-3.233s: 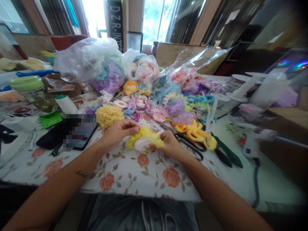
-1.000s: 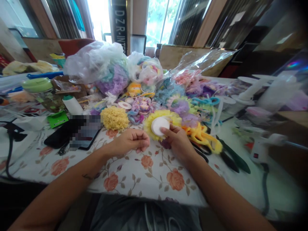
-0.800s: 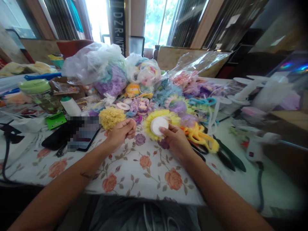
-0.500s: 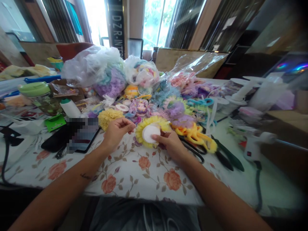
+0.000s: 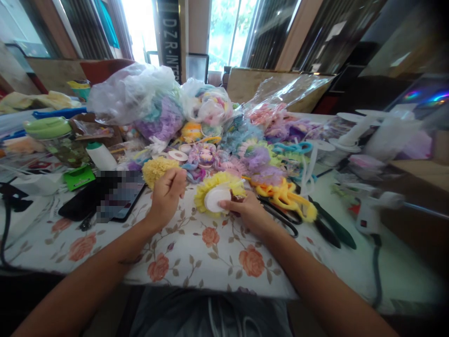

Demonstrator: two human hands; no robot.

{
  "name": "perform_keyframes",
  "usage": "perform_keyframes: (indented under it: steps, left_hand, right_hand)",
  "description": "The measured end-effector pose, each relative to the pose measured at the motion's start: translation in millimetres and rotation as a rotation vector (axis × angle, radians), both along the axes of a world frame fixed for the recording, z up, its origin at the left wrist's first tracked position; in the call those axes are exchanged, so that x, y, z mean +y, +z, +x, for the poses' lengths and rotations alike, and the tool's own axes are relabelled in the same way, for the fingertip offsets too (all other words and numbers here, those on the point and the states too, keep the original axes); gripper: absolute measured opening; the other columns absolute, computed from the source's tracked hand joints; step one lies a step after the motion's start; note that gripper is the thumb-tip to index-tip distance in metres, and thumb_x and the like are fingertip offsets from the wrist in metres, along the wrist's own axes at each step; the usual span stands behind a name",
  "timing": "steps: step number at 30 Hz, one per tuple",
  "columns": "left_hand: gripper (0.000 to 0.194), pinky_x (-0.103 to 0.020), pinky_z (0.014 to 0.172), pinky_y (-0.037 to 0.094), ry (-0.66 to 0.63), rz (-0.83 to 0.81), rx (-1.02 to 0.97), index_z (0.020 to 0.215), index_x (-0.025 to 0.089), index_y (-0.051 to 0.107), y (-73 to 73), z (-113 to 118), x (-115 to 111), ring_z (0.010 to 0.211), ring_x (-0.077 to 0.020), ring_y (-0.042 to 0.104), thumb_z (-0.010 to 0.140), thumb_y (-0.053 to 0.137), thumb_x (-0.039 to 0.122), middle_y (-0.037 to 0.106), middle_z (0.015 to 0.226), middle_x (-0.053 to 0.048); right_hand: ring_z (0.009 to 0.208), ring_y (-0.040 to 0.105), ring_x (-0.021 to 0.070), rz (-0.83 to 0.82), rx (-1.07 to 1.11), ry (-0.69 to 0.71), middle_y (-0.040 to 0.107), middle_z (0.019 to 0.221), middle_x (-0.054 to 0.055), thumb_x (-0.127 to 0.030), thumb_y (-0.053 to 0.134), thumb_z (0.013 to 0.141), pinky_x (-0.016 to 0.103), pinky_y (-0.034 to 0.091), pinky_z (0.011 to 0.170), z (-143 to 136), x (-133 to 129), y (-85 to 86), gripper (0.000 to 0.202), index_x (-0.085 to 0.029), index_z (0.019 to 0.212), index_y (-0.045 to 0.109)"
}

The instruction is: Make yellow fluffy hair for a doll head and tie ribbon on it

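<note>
A yellow ruffled rosette [image 5: 200, 191] with a round white disc [image 5: 214, 201] at its centre is tilted above the flowered tablecloth. My right hand [image 5: 247, 206] grips its right edge, thumb on the disc and fingers behind. To the left, my left hand [image 5: 169, 194] is closed with its fingers curled together, apart from the rosette. Whatever it pinches, if anything, is too small to make out. Just behind that hand lies a fluffy yellow pompom [image 5: 154, 169]. Yellow fabric straps [image 5: 280, 195] lie beyond my right hand.
Bagged purple and teal ruffles [image 5: 159, 117] are heaped at the back. On the left lie a phone [image 5: 128, 199], a thread cone [image 5: 101, 156] and a green-lidded jar [image 5: 52, 140]. Dark-handled scissors [image 5: 331, 224] and a white glue gun [image 5: 368, 215] lie on the right.
My left hand has drawn back a little to the left, away from the rosette, and its fingers have curled in. The rosette has shifted slightly left and tilted in my right hand.
</note>
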State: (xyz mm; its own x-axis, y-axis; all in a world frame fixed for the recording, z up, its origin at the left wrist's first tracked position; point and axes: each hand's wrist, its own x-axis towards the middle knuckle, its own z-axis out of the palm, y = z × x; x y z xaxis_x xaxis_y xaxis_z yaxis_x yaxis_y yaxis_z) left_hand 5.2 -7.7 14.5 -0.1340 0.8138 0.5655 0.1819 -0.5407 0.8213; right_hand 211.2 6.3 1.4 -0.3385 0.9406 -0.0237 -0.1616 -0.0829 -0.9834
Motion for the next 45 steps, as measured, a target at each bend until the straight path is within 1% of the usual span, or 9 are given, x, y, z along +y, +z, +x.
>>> perform_keyframes:
  steps: [4,6,11,19,26,31,37,41,45]
  left_hand:
    - [0.006,-0.031,0.081,0.052,0.033,0.313,0.358,0.088,0.018,0.062,0.1,4,-5,0.098,-0.0172,0.059,0.086,0.059,0.023,0.062,0.104,-0.008]
    - [0.016,-0.037,0.091,0.050,0.016,0.439,0.484,0.100,0.020,0.065,-1.3,6,-6,0.112,-0.0199,0.055,0.086,0.058,0.016,0.059,0.122,-0.010]
    - [0.025,-0.044,0.099,0.046,0.098,0.589,0.563,0.103,0.023,0.067,-2.0,5,-5,0.116,-0.0218,0.055,0.082,0.061,0.010,0.062,0.123,-0.009]
    - [0.031,-0.049,0.103,0.040,0.002,0.503,0.644,0.112,0.028,0.066,-3.2,3,-4,0.126,-0.0245,0.047,0.085,0.056,0.014,0.055,0.135,-0.009]
    - [0.021,-0.047,0.101,0.040,-0.112,0.254,0.446,0.101,0.027,0.071,-1.4,7,-5,0.126,-0.0254,0.046,0.086,0.058,0.022,0.054,0.134,-0.009]
    - [0.039,-0.040,0.100,0.043,-0.182,0.127,0.140,0.128,0.027,0.053,0.4,9,-9,0.122,-0.0217,0.051,0.089,0.054,0.025,0.053,0.133,-0.010]
    - [0.002,-0.039,0.097,0.046,-0.202,0.190,0.221,0.082,0.019,0.065,9.8,12,-20,0.107,-0.0221,0.061,0.081,0.066,0.021,0.069,0.103,-0.008]
    - [0.013,-0.026,0.065,0.053,-0.442,-0.006,0.260,0.079,0.018,0.063,8.1,14,-29,0.064,-0.0139,0.066,0.088,0.055,0.021,0.069,0.069,-0.003]
    - [0.021,-0.022,0.050,0.042,-0.410,-0.085,0.319,0.079,0.018,0.060,3.7,12,-28,0.045,-0.0089,0.049,0.092,0.047,0.029,0.055,0.057,0.002]
  right_hand:
    - [0.070,0.060,0.0158,0.002,0.065,0.047,0.065,0.069,-0.001,-0.022,0.081,0.060,0.029,0.048,0.069,0,2,-3.1,0.029,-0.017,0.087,0.071]
    - [0.078,0.064,0.0180,0.005,0.118,0.082,0.070,0.083,0.001,-0.022,0.079,0.062,0.031,0.048,0.077,0,3,-4.3,0.036,-0.019,0.097,0.070]
    - [0.084,0.065,0.0202,-0.029,0.139,0.107,0.072,0.093,0.004,-0.023,0.078,0.063,0.032,0.049,0.080,1,2,-2.5,0.037,-0.019,0.098,0.069]
    - [0.088,0.064,0.0209,0.015,0.146,0.114,0.071,0.099,0.004,-0.021,0.077,0.063,0.032,0.050,0.081,-1,-2,0.8,0.039,-0.020,0.102,0.069]
    - [0.086,0.065,0.0205,-0.031,0.105,0.117,0.071,0.091,0.004,-0.019,0.079,0.062,0.032,0.050,0.078,2,-2,2.9,0.035,-0.019,0.096,0.069]
    - [0.085,0.065,0.0204,-0.001,0.112,0.138,0.071,0.095,0.006,-0.023,0.078,0.064,0.032,0.050,0.079,-2,-2,2.3,0.036,-0.017,0.098,0.069]
    - [0.077,0.064,0.0182,-0.001,-0.013,0.093,0.071,0.088,0.004,-0.024,0.082,0.061,0.029,0.049,0.072,-3,-3,1.4,0.036,-0.016,0.093,0.071]
    - [0.046,0.047,0.0089,-0.060,-0.072,-0.024,0.059,0.055,-0.001,-0.030,0.082,0.060,0.023,0.037,0.045,-2,0,1.7,0.025,-0.013,0.072,0.069]
    - [0.039,0.034,0.0038,-0.125,0.002,-0.139,0.054,0.055,-0.003,-0.034,0.081,0.060,0.020,0.023,0.036,0,6,0.2,0.031,-0.014,0.080,0.068]
